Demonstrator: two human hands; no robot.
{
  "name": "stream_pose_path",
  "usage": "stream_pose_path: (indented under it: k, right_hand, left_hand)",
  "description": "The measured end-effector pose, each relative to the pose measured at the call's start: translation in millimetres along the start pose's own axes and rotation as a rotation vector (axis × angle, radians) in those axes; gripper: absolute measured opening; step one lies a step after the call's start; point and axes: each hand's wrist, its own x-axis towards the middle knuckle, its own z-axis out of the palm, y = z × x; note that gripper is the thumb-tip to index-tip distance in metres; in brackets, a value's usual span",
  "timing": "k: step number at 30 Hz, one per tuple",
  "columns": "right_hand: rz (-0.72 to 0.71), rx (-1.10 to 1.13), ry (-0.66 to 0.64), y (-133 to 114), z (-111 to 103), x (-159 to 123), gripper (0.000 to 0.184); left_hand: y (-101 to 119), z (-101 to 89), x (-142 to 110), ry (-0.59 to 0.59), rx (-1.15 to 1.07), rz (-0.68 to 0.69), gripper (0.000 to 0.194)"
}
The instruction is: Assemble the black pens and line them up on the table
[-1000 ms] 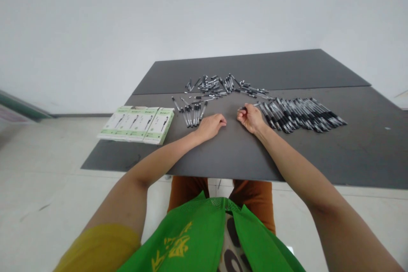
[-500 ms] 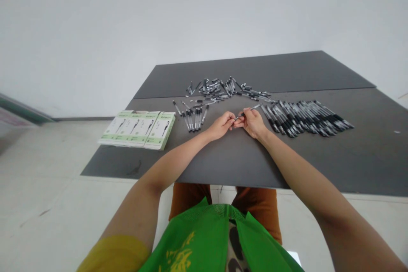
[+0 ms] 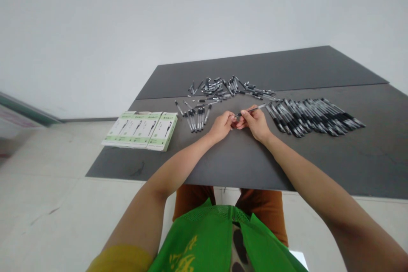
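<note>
Both hands meet above the near middle of the dark table (image 3: 236, 161), working at one pen (image 3: 262, 106). The right hand (image 3: 259, 125) grips the pen between thumb and fingers, its clear barrel slanting up and away to the right, toward the pens lying there. The left hand (image 3: 222, 126) is closed, fingertips pinching the pen's dark left end; whether they also hold a small separate part is too small to tell. Just right of the right hand lies a broad row of pens (image 3: 314, 117), packed side by side and overlapping. Beyond the hands spreads a loose scatter of pens and pen parts (image 3: 213, 90). A small fan of pens (image 3: 199, 118) lies near the left hand, and farther left green and white boxes (image 3: 140, 131) with pens printed on them sit side by side near the table's left edge.
</note>
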Motion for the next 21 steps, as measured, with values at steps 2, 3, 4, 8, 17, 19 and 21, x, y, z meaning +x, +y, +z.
stream_pose_path:
  k: [2,3,4,8,17,19,21]
  right_hand:
    - [-0.033,-0.018,-0.006,-1.0,0.0,-1.6,0.055]
    - [-0.044,-0.027,-0.006,-1.7,0.3,-2.1,0.054]
    - [-0.052,-0.036,-0.008,-2.3,0.7,-2.5,0.054]
    - [-0.048,-0.062,-0.046,-4.2,2.1,-3.2,0.055]
    - [-0.038,-0.16,-0.039,-8.3,2.7,-5.5,0.055]
    - [-0.034,-0.177,-0.022,-6.9,1.6,-4.6,0.054]
    - [-0.054,-0.17,-0.001,-4.4,0.3,-3.0,0.053]
  left_hand:
    - [-2.9,1.3,1.7,0.067,-0.047,-0.02,0.025]
    - [-4.1,1.6,2.6,0.089,-0.082,-0.028,0.025]
    - [-5.1,1.7,3.6,0.102,-0.122,-0.037,0.025]
    - [-7.0,-0.8,7.1,0.087,-0.293,-0.088,0.026]
    - [-7.8,-2.1,7.4,0.227,-0.214,0.06,0.008]
    - [-2.8,-0.6,3.4,0.265,-0.121,0.107,0.009]
    - [3.8,0.5,-1.5,0.272,-0.017,0.108,0.011]
